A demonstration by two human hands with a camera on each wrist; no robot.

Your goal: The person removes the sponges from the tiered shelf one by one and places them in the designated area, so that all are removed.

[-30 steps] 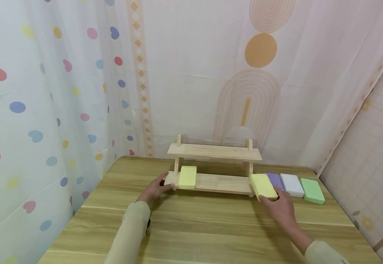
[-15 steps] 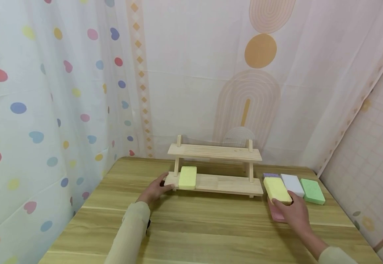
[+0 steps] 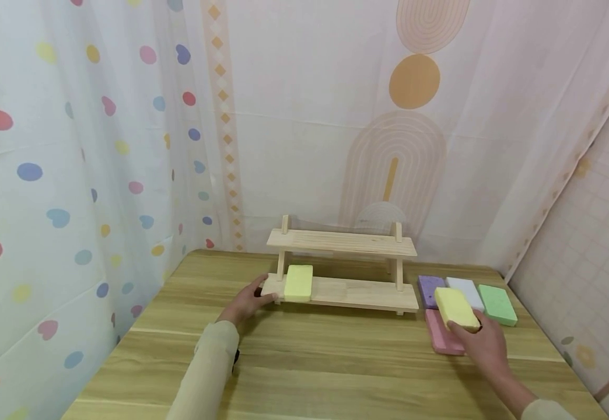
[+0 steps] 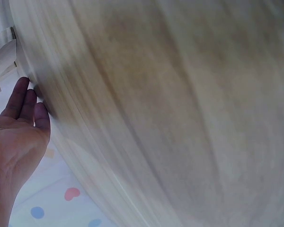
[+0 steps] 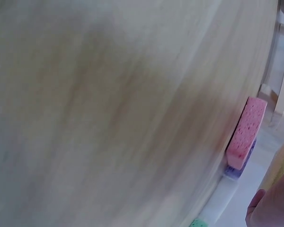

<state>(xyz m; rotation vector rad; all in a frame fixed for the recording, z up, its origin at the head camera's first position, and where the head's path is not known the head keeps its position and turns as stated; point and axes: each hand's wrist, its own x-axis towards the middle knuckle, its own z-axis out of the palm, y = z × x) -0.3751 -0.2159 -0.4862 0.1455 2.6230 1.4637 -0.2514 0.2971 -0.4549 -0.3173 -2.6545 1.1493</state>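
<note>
My left hand (image 3: 242, 302) holds the left end of a two-tier wooden shelf (image 3: 362, 293), thumb at the front edge and index finger toward the back. In the left wrist view the other fingers (image 4: 26, 101) extend close to the table. On the lower tier lies a yellow sponge (image 3: 298, 283), near the left hand. My right hand (image 3: 485, 345) grips a second yellow sponge (image 3: 455, 308) by its near end. That sponge overlaps a pink sponge (image 3: 441, 335) and a white sponge (image 3: 464, 289) in the head view. The right wrist view shows it only in part.
A purple sponge (image 3: 429, 291) lies behind the pink one, by the shelf's right end. The green sponge (image 3: 497, 303) is farthest right, near the table edge. Patterned curtains (image 3: 304, 157) hang behind and beside the wooden table (image 3: 336, 373).
My right hand has carried the yellow sponge rightward, from the shelf's right end to over the other sponges. The pink and purple sponges have come into fuller view. The left hand has stayed put.
</note>
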